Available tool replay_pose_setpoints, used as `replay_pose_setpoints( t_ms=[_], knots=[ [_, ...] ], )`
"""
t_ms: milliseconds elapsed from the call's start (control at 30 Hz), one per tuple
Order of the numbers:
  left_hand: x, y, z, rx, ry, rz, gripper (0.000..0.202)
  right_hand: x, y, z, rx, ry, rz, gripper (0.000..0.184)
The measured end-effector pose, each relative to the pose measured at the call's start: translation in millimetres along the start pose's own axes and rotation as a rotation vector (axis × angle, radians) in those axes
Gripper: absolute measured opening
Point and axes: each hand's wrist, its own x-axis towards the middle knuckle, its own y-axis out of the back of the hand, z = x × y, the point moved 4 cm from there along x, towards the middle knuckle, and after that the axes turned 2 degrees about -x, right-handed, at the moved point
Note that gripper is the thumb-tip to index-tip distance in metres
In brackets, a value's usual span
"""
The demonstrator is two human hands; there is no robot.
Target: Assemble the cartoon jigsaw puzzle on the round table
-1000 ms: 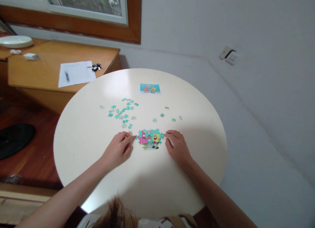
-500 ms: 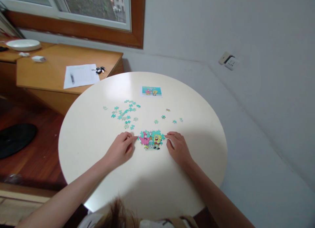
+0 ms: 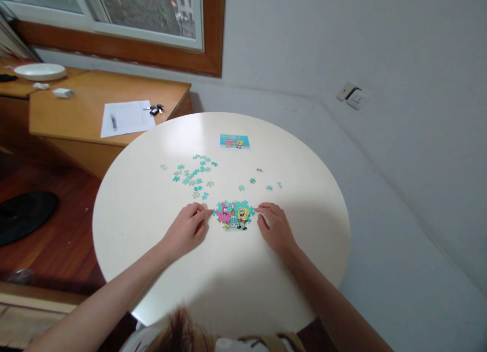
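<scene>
A partly joined jigsaw puzzle [image 3: 233,216] lies flat near the middle of the round white table [image 3: 224,276], showing a pink starfish, a pale figure and a yellow sponge cartoon character. At its left edge rests the outstretched index finger of my left hand [image 3: 187,225]; the other fingers are bent. My right hand [image 3: 276,226] lies on the opposite side, index finger reaching the puzzle's right edge, thumb apart. Neither hand grasps anything. Beyond the left hand, several loose teal puzzle pieces [image 3: 195,174] are scattered, and a few more, including a green-teal piece [image 3: 252,180], lie past the right hand.
A picture card [image 3: 234,141] with the same characters lies at the table's far side. To the left, a wooden desk [image 3: 87,91] bears a paper sheet [image 3: 131,119], keys [image 3: 155,109] and a white plate [image 3: 41,71]. The wall with a socket [image 3: 357,98] stands to the right.
</scene>
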Motion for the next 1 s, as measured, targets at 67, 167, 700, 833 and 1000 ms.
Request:
replay_pose_setpoints(
  t_ms=[67, 167, 700, 833, 1000],
  knots=[
    [0, -0.2, 0, 0.000, -0.007, 0.002, 0.034, 0, 0, 0, 0.002, 0.002, 0.008, 0.026],
    [0, -1.2, 0, 0.010, -0.021, 0.007, 0.034, 0, 0, 1, 0.007, 0.001, 0.014, 0.026],
    [-4, 4.4, -4, -0.159, 0.081, 0.100, 0.023, 0, 0, 1, 0.012, -0.014, 0.012, 0.026],
    [-3, 6.7, -3, -0.164, 0.069, 0.118, 0.022, 0, 0, 1, 0.008, -0.019, 0.004, 0.026],
    [-2, 8.7, -2, -0.169, 0.082, 0.113, 0.022, 0, 1, 1, 0.002, -0.012, 0.009, 0.026]
  ],
)
